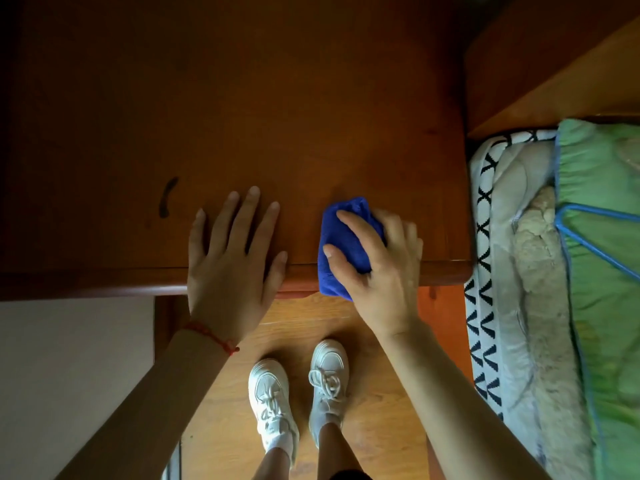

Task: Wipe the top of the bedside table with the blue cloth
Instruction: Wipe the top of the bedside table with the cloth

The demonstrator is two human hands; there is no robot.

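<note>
The bedside table (242,116) has a brown, glossy wooden top that fills the upper part of the view. A folded blue cloth (341,244) lies at the table's front edge, right of centre, and hangs a little over the rim. My right hand (381,268) presses down on the cloth, with the fingers wrapped over it. My left hand (232,251) rests flat on the table's front edge to the left of the cloth, fingers spread and holding nothing. A red string bracelet sits on the left wrist.
A dark curved mark (168,197) shows on the tabletop, left of my left hand. A bed with green bedding (602,237) and a patterned mattress edge (485,271) stands close on the right. My white shoes (298,393) stand on the wooden floor below.
</note>
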